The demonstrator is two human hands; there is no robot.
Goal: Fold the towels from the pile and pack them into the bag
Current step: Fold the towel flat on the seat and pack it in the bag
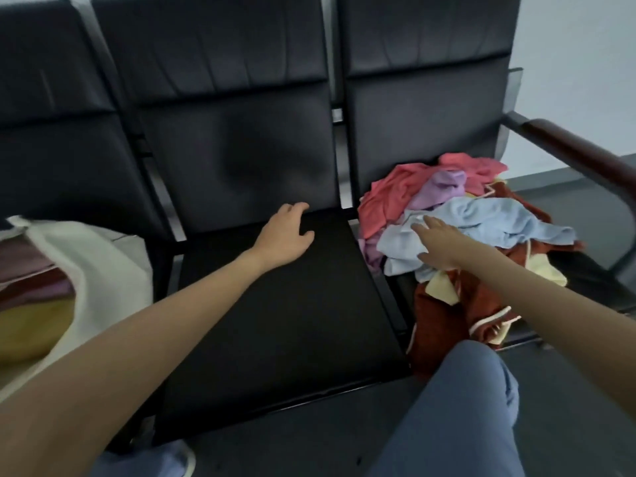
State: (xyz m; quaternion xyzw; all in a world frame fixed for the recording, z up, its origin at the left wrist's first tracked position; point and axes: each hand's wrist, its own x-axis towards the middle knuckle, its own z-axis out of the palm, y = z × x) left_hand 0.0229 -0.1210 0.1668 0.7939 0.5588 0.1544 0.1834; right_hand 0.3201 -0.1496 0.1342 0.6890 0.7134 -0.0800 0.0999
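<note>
Head view: right hand (438, 247) lying flat, fingers straight, on the light blue towel (481, 225) topping the pile (447, 208), stretching sideways. Left hand (287, 235) hovering loosely open, holding nothing, over the bare seat (275, 321). Bag (86, 270) gaping left of it; armrest (578, 149) bounding the pile's far side.
</note>
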